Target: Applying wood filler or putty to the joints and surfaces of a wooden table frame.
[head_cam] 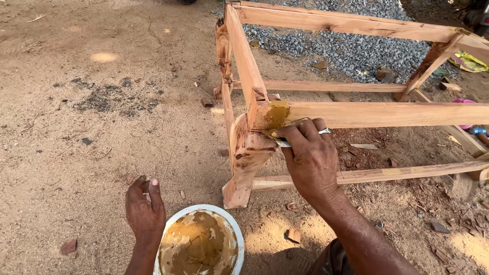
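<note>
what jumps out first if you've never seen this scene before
The bare wooden frame on the sandy ground fills the right half, with a yellow-brown smear of filler at its near corner joint. The right hand presses a small blade against that joint. At the bottom, a white bowl of the same brown paste sits beside the left hand, with grey gravel piled behind the frame.

Outdoor carpentry yard, bare sandy ground [102, 153], gravel heap [346, 48], unfinished wooden frame [356, 114]

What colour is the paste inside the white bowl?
The paste is yellowish brown, like mustard; the head view shows it clearly.
</note>
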